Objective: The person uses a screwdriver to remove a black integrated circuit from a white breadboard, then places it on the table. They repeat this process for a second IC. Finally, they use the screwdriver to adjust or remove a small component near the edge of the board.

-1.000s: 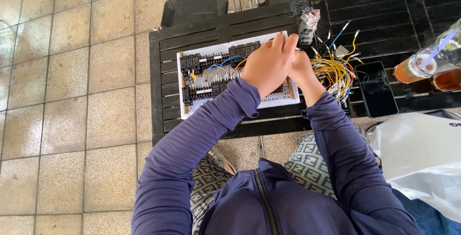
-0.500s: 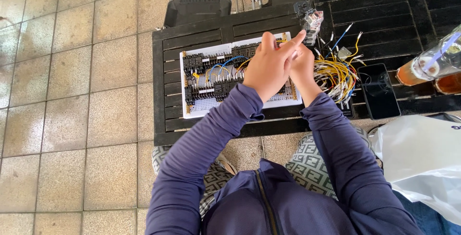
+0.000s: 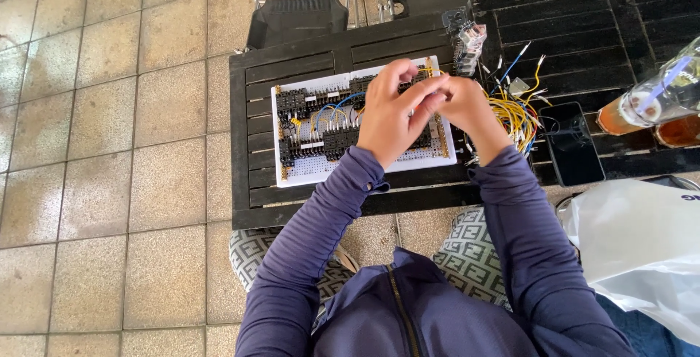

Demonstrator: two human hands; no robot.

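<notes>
Left hand (image 3: 390, 113) and right hand (image 3: 463, 105) pinched together over the board (image 3: 306, 164)'s right edge; held item hidden; a slip could dislodge wires (image 3: 514, 113)

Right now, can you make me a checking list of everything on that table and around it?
Surface: black slatted table, outdoors.
Job's things: white breadboard crowded with black parts and short wires.
Clutter: dark phone lying flat; glass of brown drink at the right edge; small clear part stack; white plastic bag beside the person.
Hands: left hand and right hand meet over the breadboard's right half, fingertips together; what they pinch is hidden.
Cables: loose pile of yellow and blue jumper wires right of the board.
Surroundings: beige floor tiles; black chair behind the table.
</notes>
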